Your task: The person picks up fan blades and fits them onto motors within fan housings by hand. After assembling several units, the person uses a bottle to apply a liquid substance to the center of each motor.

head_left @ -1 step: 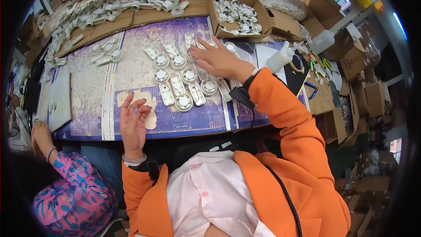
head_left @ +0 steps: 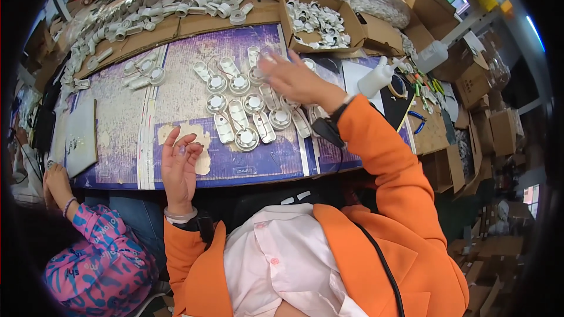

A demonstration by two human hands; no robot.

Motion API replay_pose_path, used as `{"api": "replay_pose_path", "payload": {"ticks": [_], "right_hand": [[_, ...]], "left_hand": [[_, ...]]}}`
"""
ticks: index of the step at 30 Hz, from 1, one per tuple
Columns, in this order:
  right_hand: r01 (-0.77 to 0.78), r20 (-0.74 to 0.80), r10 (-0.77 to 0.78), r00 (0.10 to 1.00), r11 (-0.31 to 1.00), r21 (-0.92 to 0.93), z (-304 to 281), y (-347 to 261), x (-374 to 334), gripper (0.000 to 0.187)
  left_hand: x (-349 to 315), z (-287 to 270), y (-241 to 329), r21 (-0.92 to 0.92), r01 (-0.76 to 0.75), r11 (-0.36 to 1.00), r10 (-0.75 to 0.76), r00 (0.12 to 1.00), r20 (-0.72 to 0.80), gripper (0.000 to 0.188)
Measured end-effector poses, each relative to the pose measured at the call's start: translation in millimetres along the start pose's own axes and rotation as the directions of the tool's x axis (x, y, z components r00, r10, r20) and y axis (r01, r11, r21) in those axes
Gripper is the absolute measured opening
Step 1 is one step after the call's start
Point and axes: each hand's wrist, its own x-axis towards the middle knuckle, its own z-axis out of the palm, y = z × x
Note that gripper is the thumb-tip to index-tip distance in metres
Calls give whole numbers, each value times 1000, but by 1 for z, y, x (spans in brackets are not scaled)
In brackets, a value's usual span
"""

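Note:
My right hand (head_left: 301, 81) reaches over a cluster of white round parts, its fingers stretched out and slightly blurred; no held thing shows. Below and left of it lie several round white units with ribbed rims, such as this one (head_left: 246, 138), each wired to an oblong white shell (head_left: 265, 127) by thin reddish leads. The parts directly beneath the hand are partly hidden. My left hand (head_left: 181, 167) is raised at the table's front edge, palm turned inward, fingers loosely bent and apart, with nothing in it. It is clear of the parts.
An open cardboard box (head_left: 354, 36) of small white pieces stands at the back. Piled white fittings (head_left: 176, 9) line the far side. Right of my arm are a white bottle (head_left: 376, 79) and blue-handled pliers (head_left: 418, 122). A co-worker's hand (head_left: 57, 185) rests at left.
My right hand has shifted slightly to the right over the parts. My left hand has stayed almost still.

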Motion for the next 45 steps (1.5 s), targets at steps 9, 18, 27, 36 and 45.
{"api": "replay_pose_path", "payload": {"ticks": [9, 18, 27, 36, 45], "right_hand": [[-155, 104, 153, 983, 988, 15, -34, 38, -108, 106], [17, 175, -39, 984, 992, 127, -8, 58, -73, 123], [-30, 194, 2, 981, 990, 141, 11, 39, -33, 122], [115, 291, -183, 939, 965, 236, 31, -1, 48, 119], [239, 248, -367, 897, 873, 426, 69, -45, 134, 97]], "left_hand": [[9, 62, 12, 773, -301, 559, 139, 953, 270, 72], [32, 112, -33, 892, -360, -274, -79, 933, 352, 100], [27, 85, -20, 891, -273, -364, -73, 962, 265, 95], [0, 43, 12, 930, -156, -334, 29, 984, 176, 93], [-21, 30, 19, 946, -40, -321, 207, 972, 111, 91]]}}
